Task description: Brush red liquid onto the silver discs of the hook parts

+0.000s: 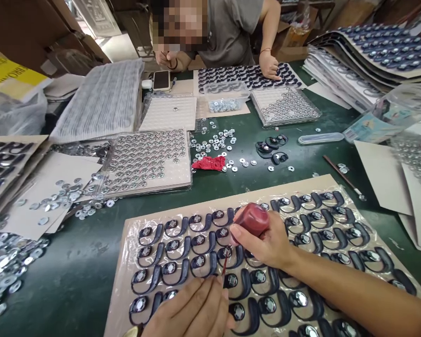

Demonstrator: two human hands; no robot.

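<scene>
My right hand (266,241) is closed round a rounded red bottle (253,219), tilted with its lower end hidden by my fingers, over a card (116,290) of dark hook-shaped pieces. In my left hand (194,309) a thin reddish-brown stick (224,266) is pinched. Its tip meets a shiny round disc (226,252) on one of the dark hooks. Rows of such dark hooks (200,262) with silver discs lie under clear film on the card. My right forearm covers part of the rows.
Loose metal washers (3,271) pile up at left. A tray of discs (143,159), red crumpled scrap (209,163) and loose dark hooks (272,147) lie beyond the card. Opposite, a person (231,32) rests a hand (268,64) on another card. Stacked cards (379,51) stand at right.
</scene>
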